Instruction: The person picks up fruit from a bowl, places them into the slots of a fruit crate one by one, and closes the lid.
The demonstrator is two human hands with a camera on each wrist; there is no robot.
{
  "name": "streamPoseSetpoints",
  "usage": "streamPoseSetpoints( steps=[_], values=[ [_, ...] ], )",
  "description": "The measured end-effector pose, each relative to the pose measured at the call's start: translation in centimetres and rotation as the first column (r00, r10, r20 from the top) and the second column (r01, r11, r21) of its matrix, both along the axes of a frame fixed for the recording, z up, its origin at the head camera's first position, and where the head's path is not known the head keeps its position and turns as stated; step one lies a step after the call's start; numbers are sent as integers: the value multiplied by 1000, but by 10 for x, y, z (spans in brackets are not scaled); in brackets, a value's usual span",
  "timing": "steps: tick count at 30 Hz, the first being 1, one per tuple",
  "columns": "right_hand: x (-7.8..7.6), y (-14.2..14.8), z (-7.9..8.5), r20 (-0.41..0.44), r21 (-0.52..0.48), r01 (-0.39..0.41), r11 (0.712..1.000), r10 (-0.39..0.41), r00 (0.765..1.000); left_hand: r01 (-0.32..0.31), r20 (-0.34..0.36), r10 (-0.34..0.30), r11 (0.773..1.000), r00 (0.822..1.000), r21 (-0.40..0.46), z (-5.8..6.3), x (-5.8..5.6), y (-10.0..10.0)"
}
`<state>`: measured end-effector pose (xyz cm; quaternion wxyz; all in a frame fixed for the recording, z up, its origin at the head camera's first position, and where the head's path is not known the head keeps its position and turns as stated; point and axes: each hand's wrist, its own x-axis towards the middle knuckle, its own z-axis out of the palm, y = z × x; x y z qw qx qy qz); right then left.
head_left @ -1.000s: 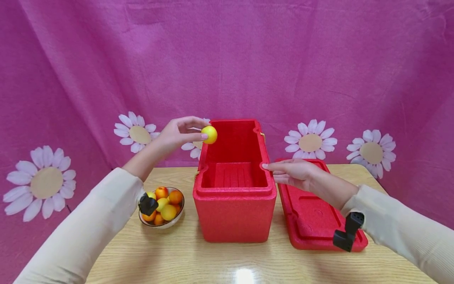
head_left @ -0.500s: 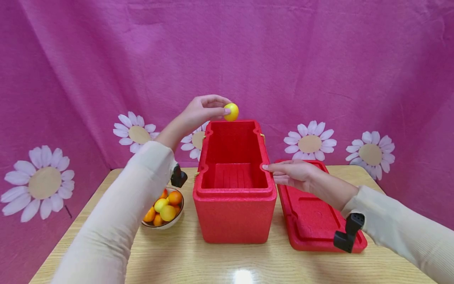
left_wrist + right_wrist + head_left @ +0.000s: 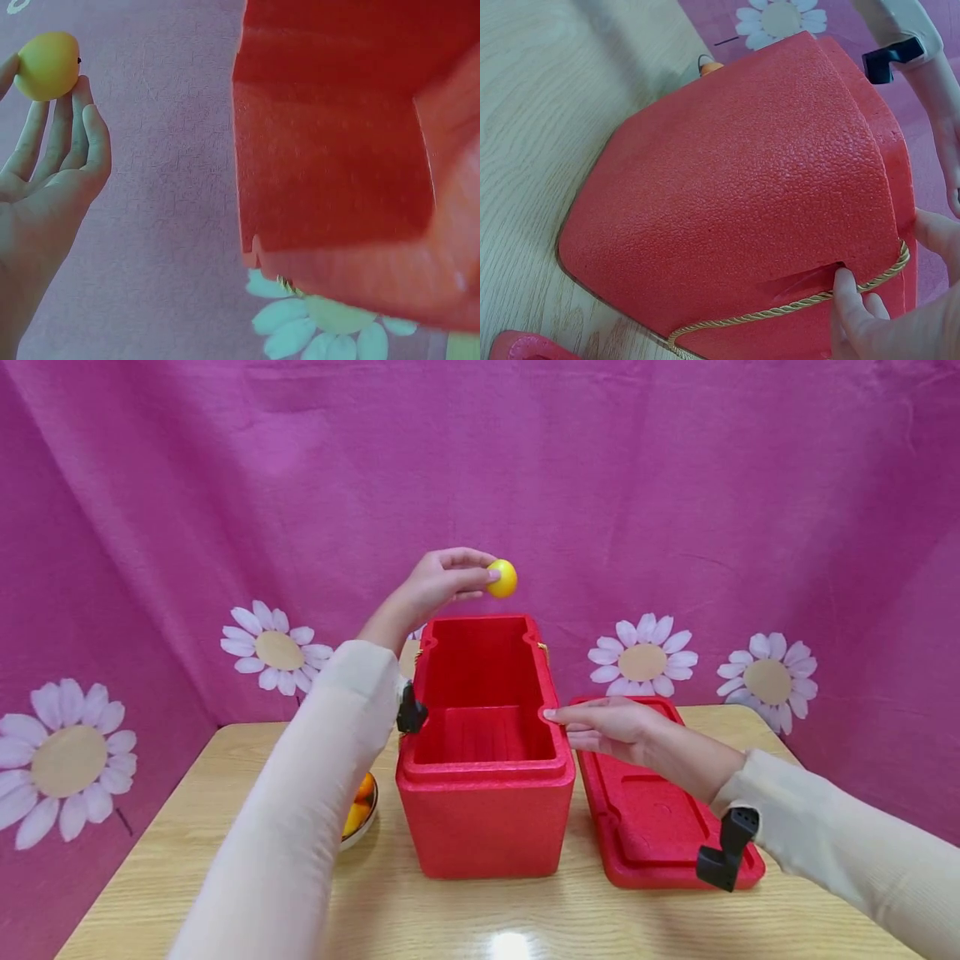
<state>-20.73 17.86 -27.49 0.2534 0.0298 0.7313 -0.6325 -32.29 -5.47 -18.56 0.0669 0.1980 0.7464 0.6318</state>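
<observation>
In the head view my left hand (image 3: 442, 578) is raised above the far end of a red foam cooler box (image 3: 487, 827). Its thumb and fingertips pinch a round yellow fruit (image 3: 506, 580); the left wrist view shows a small dark stem spot on this fruit (image 3: 49, 66). The box stands uncovered, its opening facing up. At the right-hand rim my right hand (image 3: 615, 727) holds the box wall, thumb at the rim notch. Seen from the right wrist, its fingers (image 3: 847, 300) lie against the outer wall beside a gold rope (image 3: 795, 304).
Left of the box, a bowl (image 3: 362, 834) with orange fruit (image 3: 365, 787) is partly hidden behind my left sleeve. The red lid (image 3: 667, 814) lies on the wooden table (image 3: 187, 843) at the right, under my right forearm. A pink cloth with white daisies hangs behind.
My left hand has carried the yellow fruit up and to the right, above the box's far end. My left sleeve now covers more of the bowl. The right hand keeps its hold.
</observation>
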Motion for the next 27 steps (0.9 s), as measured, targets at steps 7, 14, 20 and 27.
streamPoseSetpoints(
  steps=[7, 14, 20, 27],
  values=[
    [2, 2, 1, 8, 11, 16, 1000, -16, 1000, -40, 83, 29, 990, 996, 133, -3, -12, 12],
    [5, -2, 2, 12, 7, 14, 1000, -14, 1000, -56, 114, 40, 989, 993, 140, -15, -18, 19],
    [5, -3, 3, 13, 13, 12, 1000, -12, 1000, -15, 12, 17, 982, 1000, -186, -29, -18, 19],
    [4, -4, 4, 21, -4, 11, 1000, -11, 1000, -43, 40, 74, 854, 996, -518, -37, -16, 16]
  ],
)
